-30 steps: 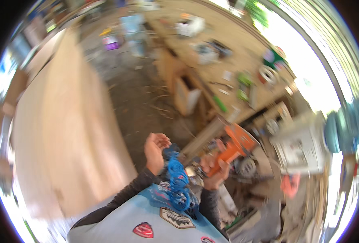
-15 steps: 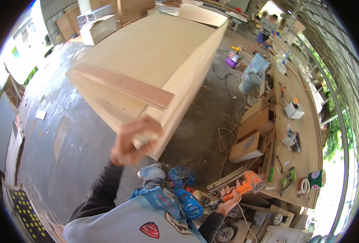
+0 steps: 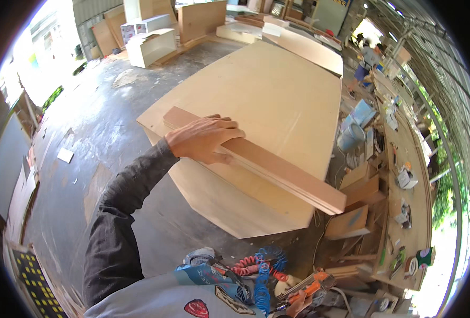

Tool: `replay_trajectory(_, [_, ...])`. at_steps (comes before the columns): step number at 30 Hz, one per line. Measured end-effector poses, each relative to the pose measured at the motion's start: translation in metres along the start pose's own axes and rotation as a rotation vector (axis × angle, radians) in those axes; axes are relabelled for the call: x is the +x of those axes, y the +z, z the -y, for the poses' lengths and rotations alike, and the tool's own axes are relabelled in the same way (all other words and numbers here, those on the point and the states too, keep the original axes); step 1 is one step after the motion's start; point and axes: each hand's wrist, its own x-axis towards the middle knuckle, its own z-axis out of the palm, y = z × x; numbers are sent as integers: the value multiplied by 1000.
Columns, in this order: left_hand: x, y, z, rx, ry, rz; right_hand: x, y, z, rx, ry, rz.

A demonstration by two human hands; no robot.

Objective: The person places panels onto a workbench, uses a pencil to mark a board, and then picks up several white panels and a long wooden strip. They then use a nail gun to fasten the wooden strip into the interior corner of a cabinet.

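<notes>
My left hand point(image 3: 206, 139) reaches forward over a long, reddish-brown wooden strip point(image 3: 282, 167), fingers curled over its top and thumb on the near side. The strip lies across the near end of a large pale plywood box point(image 3: 256, 95), and its right end juts out near the box's right corner. Low on my right side, my right hand point(image 3: 299, 305) is wrapped around an orange power tool point(image 3: 313, 288); the tool's front is partly hidden among hoses and clutter.
Coiled blue point(image 3: 263, 275) and red point(image 3: 246, 265) hoses hang by my legs. Along the right runs a long workbench point(image 3: 412, 196) with tools and small boxes. A grey bucket point(image 3: 351, 137) stands beyond. White cabinets point(image 3: 153, 49) stand far left. Another person point(image 3: 370, 58) is at the far right.
My left hand has moved from before the box's near corner onto the strip. The view has shifted, with the box now more central. My right hand, still holding the orange tool, appears lower.
</notes>
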Motion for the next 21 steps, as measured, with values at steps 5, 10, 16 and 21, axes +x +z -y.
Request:
replay_trajectory(5, [-6,16,34,19,209,-89,-117,32,-15,-97,-12,-101])
replay_trajectory(10, [-34,-21,51,225,261,-332,-189,60,-29,-171,-19,-94])
replay_trajectory(16, [-137,-70,117,24,-85,-633,-252,117,-87,-695,157,-21])
replay_trajectory(21, [-254,-37,205,-274,-431,-972,-311,169,-180,-870,139,132])
